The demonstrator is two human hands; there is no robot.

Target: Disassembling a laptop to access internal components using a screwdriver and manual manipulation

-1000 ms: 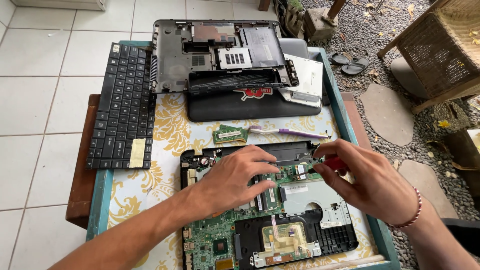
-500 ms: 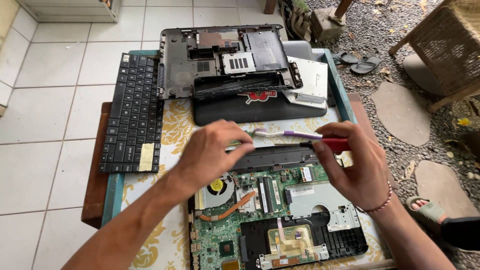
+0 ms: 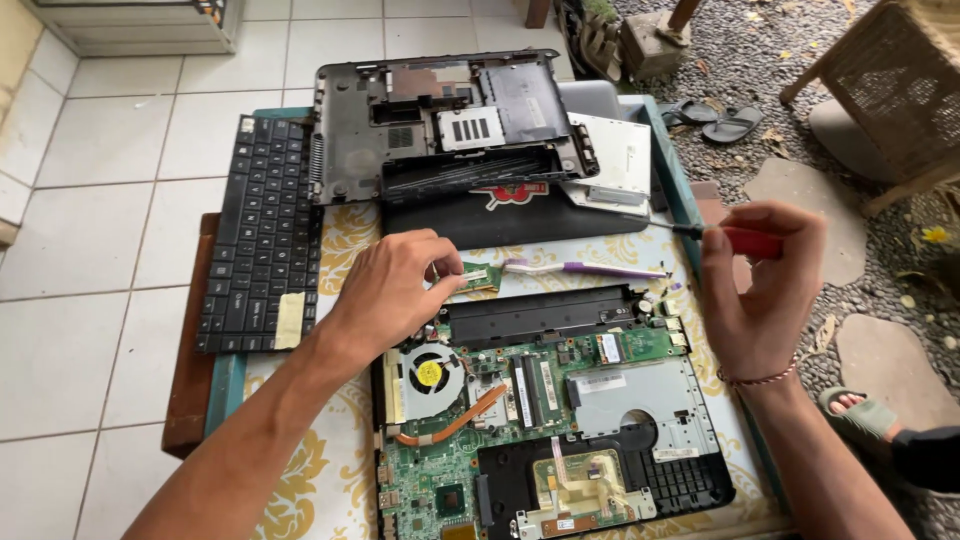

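Observation:
An opened laptop base with a green motherboard (image 3: 520,400) and a round fan (image 3: 428,374) lies on the patterned table in front of me. My left hand (image 3: 395,285) rests at its upper left corner, fingertips on a small green circuit card (image 3: 480,276) beside a purple and white toothbrush (image 3: 585,268). My right hand (image 3: 760,285) is raised at the right, closed around a red-handled screwdriver (image 3: 735,238) that points left.
A black keyboard (image 3: 265,230) lies at the left. A grey bottom case (image 3: 440,125) rests on a black laptop lid (image 3: 520,215) at the back, next to a white drive (image 3: 615,160). A wicker chair (image 3: 890,90), sandals (image 3: 725,120) and my sandalled foot (image 3: 860,410) are on the right.
My left hand moved up from the board to the small card. My right hand lifted up and to the right with the screwdriver, away from the board. The view shifted.

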